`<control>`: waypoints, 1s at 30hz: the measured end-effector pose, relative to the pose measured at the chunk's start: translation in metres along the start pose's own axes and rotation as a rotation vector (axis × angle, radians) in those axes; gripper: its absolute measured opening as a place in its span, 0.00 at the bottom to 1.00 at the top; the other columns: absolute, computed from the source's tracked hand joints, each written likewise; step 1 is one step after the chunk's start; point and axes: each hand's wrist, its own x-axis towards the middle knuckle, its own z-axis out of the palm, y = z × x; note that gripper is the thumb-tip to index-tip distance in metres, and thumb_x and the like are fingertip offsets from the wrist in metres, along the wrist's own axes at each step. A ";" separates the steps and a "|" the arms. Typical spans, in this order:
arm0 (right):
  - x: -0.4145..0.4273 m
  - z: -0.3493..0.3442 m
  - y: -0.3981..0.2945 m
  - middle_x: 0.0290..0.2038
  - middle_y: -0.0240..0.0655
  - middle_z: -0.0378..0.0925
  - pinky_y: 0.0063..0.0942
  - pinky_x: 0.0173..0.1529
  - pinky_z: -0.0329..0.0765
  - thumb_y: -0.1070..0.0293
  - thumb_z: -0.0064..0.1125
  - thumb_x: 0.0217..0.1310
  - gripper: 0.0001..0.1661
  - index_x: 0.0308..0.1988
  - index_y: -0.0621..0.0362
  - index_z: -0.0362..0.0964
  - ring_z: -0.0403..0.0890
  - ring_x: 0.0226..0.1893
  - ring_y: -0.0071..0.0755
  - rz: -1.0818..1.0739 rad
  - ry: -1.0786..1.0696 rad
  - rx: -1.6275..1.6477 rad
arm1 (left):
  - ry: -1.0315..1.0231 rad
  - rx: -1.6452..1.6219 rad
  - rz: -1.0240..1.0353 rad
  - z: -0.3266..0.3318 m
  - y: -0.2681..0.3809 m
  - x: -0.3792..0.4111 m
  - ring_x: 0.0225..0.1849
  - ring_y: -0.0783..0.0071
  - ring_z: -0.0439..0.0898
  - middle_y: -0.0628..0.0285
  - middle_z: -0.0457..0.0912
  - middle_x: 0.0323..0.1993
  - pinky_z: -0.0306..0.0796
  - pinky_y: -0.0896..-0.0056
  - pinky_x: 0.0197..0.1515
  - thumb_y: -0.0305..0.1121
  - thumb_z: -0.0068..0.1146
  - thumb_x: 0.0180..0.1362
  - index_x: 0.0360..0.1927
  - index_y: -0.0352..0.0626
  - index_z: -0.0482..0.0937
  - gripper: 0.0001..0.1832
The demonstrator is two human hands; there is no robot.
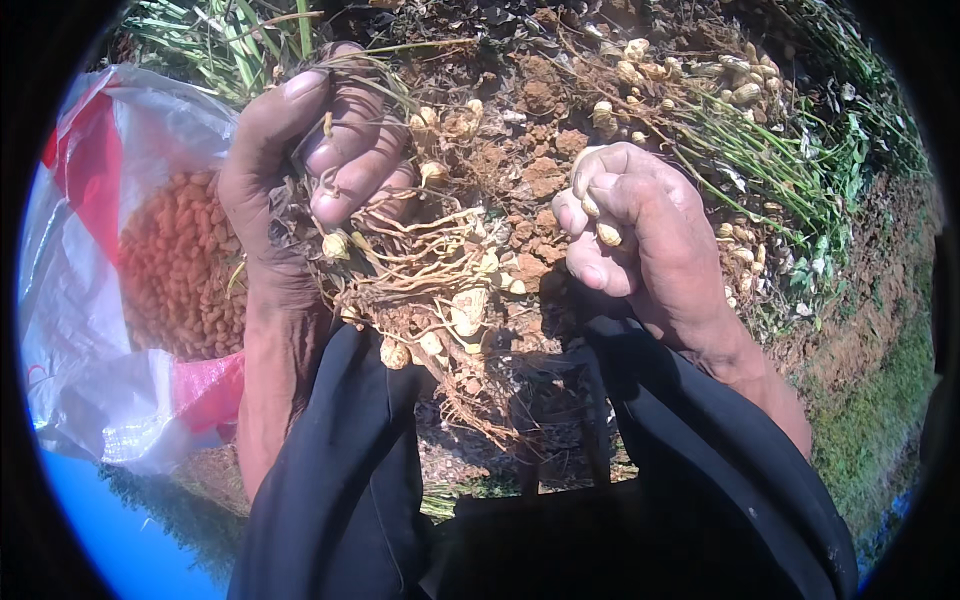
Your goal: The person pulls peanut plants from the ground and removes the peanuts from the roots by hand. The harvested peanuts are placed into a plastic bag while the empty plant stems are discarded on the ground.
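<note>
My left hand (337, 142) is curled around the stems of an uprooted peanut plant. Its tangled roots (420, 262) hang above my lap, with several pale peanut pods (469, 311) still attached and soil clinging among them. To the right, apart from the roots, my right hand (645, 225) has its fingers curled over a few picked peanut pods (608, 233). Part of those pods is hidden by the fingers, so I cannot tell how many it holds.
A white and red woven plastic sack (82, 247) gapes at the left, with loose peanuts (180, 262) inside. Uprooted peanut plants (772, 165) with pods lie at the right. Clods of reddish soil (544, 172) cover the ground between. My dark-trousered knees (352, 420) frame the near side.
</note>
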 end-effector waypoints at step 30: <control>0.014 0.018 0.014 0.21 0.24 0.70 0.18 0.21 0.65 0.62 0.66 0.59 0.15 0.31 0.64 0.75 0.67 0.18 0.13 0.221 -0.370 -0.263 | 0.056 0.092 0.013 -0.004 -0.012 0.007 0.13 0.81 0.66 0.68 0.68 0.16 0.60 0.81 0.16 0.38 0.52 0.61 0.23 0.44 0.70 0.13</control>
